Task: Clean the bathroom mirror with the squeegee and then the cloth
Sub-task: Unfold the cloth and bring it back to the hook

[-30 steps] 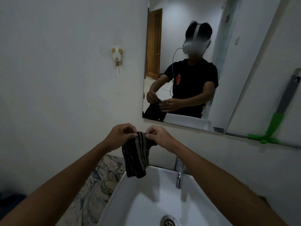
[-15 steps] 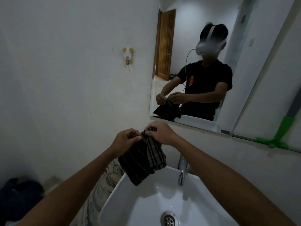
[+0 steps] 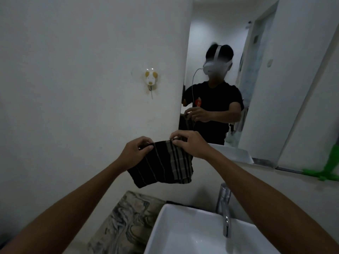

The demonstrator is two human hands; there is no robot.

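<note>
A dark cloth (image 3: 162, 166) with pale stripes hangs spread out in front of me, above the counter and left of the tap. My left hand (image 3: 136, 152) pinches its upper left edge and my right hand (image 3: 189, 144) pinches its upper right edge. The bathroom mirror (image 3: 275, 79) fills the upper right wall and reflects me holding the cloth. The green squeegee (image 3: 328, 169) leans against the mirror at the far right, its blade resting on the ledge, apart from both hands.
A white basin (image 3: 174, 233) sits below with a chrome tap (image 3: 224, 208) at its back. A marbled counter (image 3: 128, 222) lies to its left. A small dog-shaped hook (image 3: 150, 78) is stuck on the white wall left of the mirror.
The bunched cloth has been opened out wide between my hands, which moved apart and rose slightly. The view has shifted to the left and up.
</note>
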